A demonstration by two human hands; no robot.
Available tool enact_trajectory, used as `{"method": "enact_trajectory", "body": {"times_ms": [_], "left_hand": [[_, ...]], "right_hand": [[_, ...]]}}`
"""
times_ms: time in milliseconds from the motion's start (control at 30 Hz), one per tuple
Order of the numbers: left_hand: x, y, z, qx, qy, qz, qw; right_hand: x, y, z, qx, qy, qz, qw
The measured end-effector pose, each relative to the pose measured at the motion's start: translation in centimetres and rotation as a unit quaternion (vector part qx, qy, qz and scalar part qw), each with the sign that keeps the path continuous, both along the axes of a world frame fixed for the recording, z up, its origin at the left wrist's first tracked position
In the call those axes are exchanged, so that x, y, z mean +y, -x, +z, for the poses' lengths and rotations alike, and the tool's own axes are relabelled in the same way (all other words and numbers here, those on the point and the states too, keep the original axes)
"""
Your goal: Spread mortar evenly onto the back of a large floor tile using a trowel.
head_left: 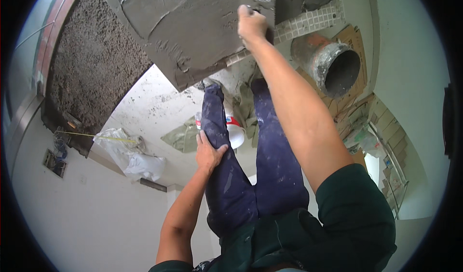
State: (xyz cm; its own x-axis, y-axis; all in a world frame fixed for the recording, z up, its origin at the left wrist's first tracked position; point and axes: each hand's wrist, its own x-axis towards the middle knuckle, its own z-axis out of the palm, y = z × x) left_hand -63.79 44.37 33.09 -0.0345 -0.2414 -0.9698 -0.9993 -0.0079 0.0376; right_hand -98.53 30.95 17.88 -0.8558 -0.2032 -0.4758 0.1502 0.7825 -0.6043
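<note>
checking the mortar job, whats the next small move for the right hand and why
Probably a further sweep of the trowel across the grey mortar. The right hand grips it against the slab, where curved ridges show an uneven coat. The left hand rests on the thigh.

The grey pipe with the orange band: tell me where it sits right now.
In the head view the pipe lies upper right, on cardboard, just right of the right hand and beside the small-tile mosaic strip.
</note>
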Motion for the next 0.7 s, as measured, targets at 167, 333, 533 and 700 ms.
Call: {"method": "enact_trajectory", "body": {"times_ms": [167,333,533,700], "left_hand": [[-0.4,0.8,-0.9,-0.043,-0.019,-0.005,0.999],[0.4,1.5,-1.4,-0.044,-0.002,-0.03,0.999],[0.9,3.7,-1.1,-0.06,-0.003,-0.07,0.996],[1.9,5.9,-1.4,-0.076,0.007,-0.091,0.993]], "right_hand": [[4.0,3.4,1.8,-0.219,0.191,-0.244,0.925],[11.2,3.4,1.2,-0.235,0.272,-0.336,0.87],[13.5,2.3,1.3,-0.346,0.389,-0.284,0.805],[17.5,5.3,-0.1,-0.258,0.312,-0.258,0.877]]}}
